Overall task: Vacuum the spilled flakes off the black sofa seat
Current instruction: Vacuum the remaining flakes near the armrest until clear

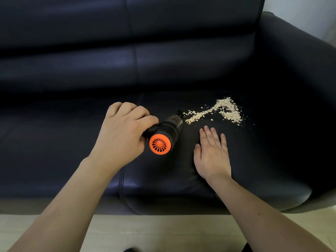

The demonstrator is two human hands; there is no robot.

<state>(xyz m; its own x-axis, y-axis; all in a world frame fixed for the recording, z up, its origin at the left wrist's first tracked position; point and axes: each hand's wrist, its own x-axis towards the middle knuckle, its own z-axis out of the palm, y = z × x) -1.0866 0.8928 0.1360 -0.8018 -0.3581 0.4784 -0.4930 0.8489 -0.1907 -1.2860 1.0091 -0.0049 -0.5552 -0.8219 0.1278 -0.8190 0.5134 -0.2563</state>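
Pale flakes [221,110] lie scattered in a small heap and a trail on the black sofa seat [254,160], right of the middle. A small black handheld vacuum [164,135] with an orange vented rear cap points its nozzle at the left end of the trail, a short gap away. My left hand [123,131] grips the vacuum's handle, fingers curled round it. My right hand [211,151] lies flat on the seat with straight fingers, just below the flakes and to the right of the vacuum.
The sofa backrest [127,51] rises behind the seat and a padded armrest [294,70] closes off the right side. A stitched seam [122,179] divides the seat cushions. Light floor [145,231] runs along the sofa's front edge.
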